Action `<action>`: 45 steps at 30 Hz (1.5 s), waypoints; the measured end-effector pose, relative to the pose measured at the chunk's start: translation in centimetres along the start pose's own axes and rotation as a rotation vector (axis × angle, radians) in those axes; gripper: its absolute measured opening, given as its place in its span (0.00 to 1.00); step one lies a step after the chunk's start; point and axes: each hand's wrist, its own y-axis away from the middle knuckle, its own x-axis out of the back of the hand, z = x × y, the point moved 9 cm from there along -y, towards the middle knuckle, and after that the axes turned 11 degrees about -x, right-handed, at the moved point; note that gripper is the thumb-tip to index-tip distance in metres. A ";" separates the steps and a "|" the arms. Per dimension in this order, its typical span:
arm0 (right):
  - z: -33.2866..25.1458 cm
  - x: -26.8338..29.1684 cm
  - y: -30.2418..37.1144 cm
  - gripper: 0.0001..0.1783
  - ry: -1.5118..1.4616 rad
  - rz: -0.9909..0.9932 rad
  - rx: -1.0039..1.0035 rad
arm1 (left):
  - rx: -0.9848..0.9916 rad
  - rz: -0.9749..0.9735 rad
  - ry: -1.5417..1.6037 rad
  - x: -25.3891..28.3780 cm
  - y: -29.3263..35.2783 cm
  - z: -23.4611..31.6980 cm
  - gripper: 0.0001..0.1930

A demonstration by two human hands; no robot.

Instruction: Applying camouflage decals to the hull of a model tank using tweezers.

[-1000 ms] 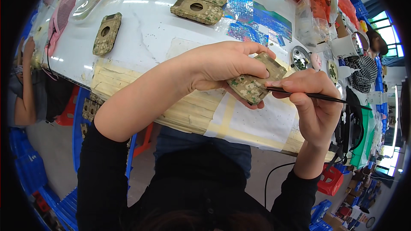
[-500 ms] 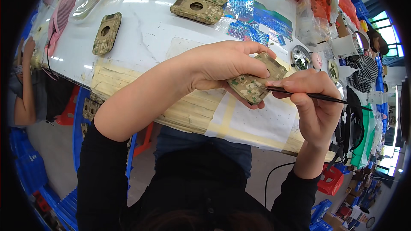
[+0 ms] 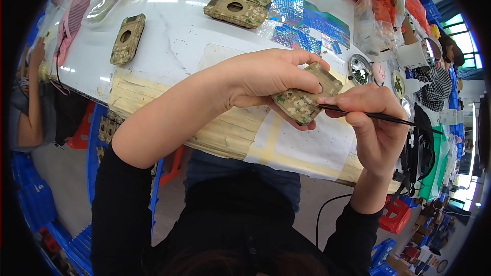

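Observation:
A camouflage-patterned model tank hull (image 3: 299, 103) is gripped in my left hand (image 3: 276, 74), thumb across its top and fingers curled beneath. It is held tilted above the table's front edge. Dark tweezers (image 3: 365, 114) are pinched in my right hand (image 3: 379, 117). Their tips touch the hull's surface, or come very near it; whether a small part sits between them is too fine to make out. Under both hands lies a white paper sheet (image 3: 307, 143) taped down and dotted with tiny specks.
One more tank hull (image 3: 128, 40) lies at the left, and several others (image 3: 235, 11) are grouped at the back. Shiny blue sheets (image 3: 286, 5) lie beside them. A round metal dish (image 3: 360, 69) holds dark green bits. At far left, another person's arm (image 3: 35, 92) rests by the table.
My hands, the hull and the tweezers hold almost the same position. The other person's arm at the far left has shifted slightly.

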 end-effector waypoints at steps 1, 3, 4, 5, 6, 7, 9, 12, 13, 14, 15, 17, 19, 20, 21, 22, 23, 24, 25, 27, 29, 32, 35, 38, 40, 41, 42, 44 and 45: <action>0.0 0.0 0.0 0.10 -0.004 0.002 -0.003 | 0.001 0.001 0.000 0.0 0.0 0.0 0.27; 0.0 0.0 0.0 0.10 -0.009 0.004 0.001 | 0.001 0.003 0.001 0.0 0.0 0.0 0.26; 0.0 0.0 0.0 0.10 -0.013 0.005 0.003 | 0.001 0.004 0.002 0.0 0.0 -0.1 0.26; 0.1 -0.1 -0.1 0.10 -0.015 0.003 0.002 | 0.001 0.006 0.003 0.1 0.1 -0.1 0.26; 0.1 0.0 -0.1 0.10 -0.013 0.004 -0.002 | 0.001 0.004 0.003 0.0 0.0 0.0 0.26; 0.0 0.0 0.0 0.10 -0.012 0.004 -0.005 | 0.002 0.002 0.003 0.0 0.0 0.0 0.26; 0.5 0.3 0.1 0.08 -0.113 0.085 -0.092 | 0.003 0.000 0.002 -0.1 0.0 0.0 0.26; 0.8 0.5 0.2 0.07 -0.162 0.128 -0.137 | 0.005 -0.002 0.002 -0.1 0.1 0.0 0.26; 0.8 0.5 0.1 0.07 -0.160 0.129 -0.138 | 0.004 -0.001 0.003 -0.1 0.1 0.1 0.26; 0.5 0.3 0.0 0.08 -0.109 0.089 -0.095 | 0.003 -0.001 0.004 -0.1 0.1 0.1 0.26; 0.2 0.2 0.0 0.09 -0.059 0.050 -0.050 | 0.004 -0.002 0.003 -0.1 0.1 0.1 0.26; -0.1 0.0 0.0 0.11 -0.008 0.010 -0.004 | 0.006 -0.005 0.001 -0.1 0.0 0.0 0.26; -0.2 0.0 0.0 0.11 -0.003 0.010 -0.003 | 0.006 0.002 -0.001 0.0 0.1 0.0 0.26; -0.2 0.0 0.0 0.11 0.001 0.008 -0.002 | 0.007 0.005 -0.001 0.0 0.1 0.0 0.26; -0.1 0.0 0.0 0.11 0.003 0.004 0.001 | 0.006 0.005 -0.001 0.0 0.1 0.0 0.26; 0.0 -0.1 0.0 0.11 0.005 0.001 0.003 | 0.005 0.006 -0.001 0.1 0.1 -0.1 0.26; 0.1 -0.1 -0.1 0.11 -0.002 0.006 -0.005 | 0.005 0.007 -0.002 0.2 0.1 -0.1 0.25; 0.0 0.0 0.0 0.12 -0.004 0.013 -0.015 | 0.004 -0.001 0.004 0.1 0.1 0.0 0.26; 0.0 0.3 0.1 0.12 -0.031 0.047 -0.025 | 0.004 -0.007 0.009 0.0 0.1 0.0 0.26; 0.2 1.2 0.4 0.11 -0.109 0.141 -0.040 | 0.001 -0.012 0.010 0.0 0.1 0.1 0.25; 0.0 2.1 1.1 0.13 -0.179 0.256 -0.029 | -0.007 -0.009 0.003 -0.1 0.1 0.2 0.25; -1.0 3.4 2.6 0.20 -0.113 0.399 0.029 | -0.001 0.009 -0.031 0.2 0.1 0.1 0.25; -2.0 3.9 4.2 0.23 -0.046 0.503 0.078 | -0.018 0.056 -0.027 0.3 0.1 0.2 0.25; -1.7 4.5 6.2 0.22 0.064 0.540 0.056 | -0.102 0.064 -0.110 0.5 0.2 1.2 0.26; -1.0 4.9 7.5 0.22 0.113 0.573 0.025 | -0.132 0.127 -0.146 1.5 0.8 1.6 0.26; -0.8 5.1 8.1 0.22 0.110 0.574 -0.002 | -0.147 0.161 -0.161 2.1 1.4 1.8 0.25; -0.5 5.3 8.7 0.22 0.118 0.581 -0.011 | -0.165 0.210 -0.162 2.9 2.1 2.0 0.25; 0.2 6.1 10.2 0.21 0.147 0.627 -0.052 | -0.194 0.298 -0.152 4.8 3.8 2.2 0.25; 0.7 6.5 11.0 0.21 0.133 0.652 -0.075 | -0.223 0.354 -0.176 5.7 5.0 2.8 0.25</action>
